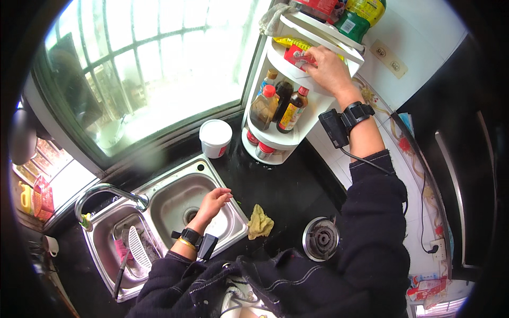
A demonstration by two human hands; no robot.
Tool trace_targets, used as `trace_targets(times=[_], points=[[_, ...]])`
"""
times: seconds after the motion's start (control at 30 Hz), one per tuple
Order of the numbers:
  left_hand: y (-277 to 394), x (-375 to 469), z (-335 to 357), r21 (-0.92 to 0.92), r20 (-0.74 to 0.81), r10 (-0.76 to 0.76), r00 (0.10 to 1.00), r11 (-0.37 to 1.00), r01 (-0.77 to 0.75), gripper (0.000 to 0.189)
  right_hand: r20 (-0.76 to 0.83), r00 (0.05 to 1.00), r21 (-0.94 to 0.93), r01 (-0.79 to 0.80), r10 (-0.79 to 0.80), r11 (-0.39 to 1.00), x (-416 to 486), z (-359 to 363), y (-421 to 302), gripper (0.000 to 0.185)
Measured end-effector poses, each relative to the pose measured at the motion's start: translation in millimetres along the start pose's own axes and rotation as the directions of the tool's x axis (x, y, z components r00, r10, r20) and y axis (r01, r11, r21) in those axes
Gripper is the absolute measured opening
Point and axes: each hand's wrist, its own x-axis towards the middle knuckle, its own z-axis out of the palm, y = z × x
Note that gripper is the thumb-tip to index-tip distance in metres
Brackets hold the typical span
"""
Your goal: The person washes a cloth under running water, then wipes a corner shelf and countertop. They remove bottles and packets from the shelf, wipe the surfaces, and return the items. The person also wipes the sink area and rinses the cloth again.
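My right hand reaches up to a white corner shelf rack, its fingers closed on a red packet on one of the upper tiers. Behind that packet lies a yellow package. Over the right-hand basin of a steel double sink hovers my left hand, empty, fingers loosely extended. Each wrist wears a strapped black device. On the tier below the red packet stand a red-capped bottle, a dark sauce bottle and others partly hidden.
A white lidded tub stands between sink and rack. A yellow cloth lies on the black counter, left of a gas burner. The chrome faucet arches over the left basin, which holds a white slotted utensil.
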Motion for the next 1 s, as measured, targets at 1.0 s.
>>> trace_targets(times=[1.0], points=[[-20.0, -28.4, -5.9, 0.038, 0.003, -0.027, 1.0, 0.999, 0.027, 0.027, 0.39, 0.884, -0.364, -0.11, 0.258, 0.925, -1.8, -16.1, -8.7, 0.021]])
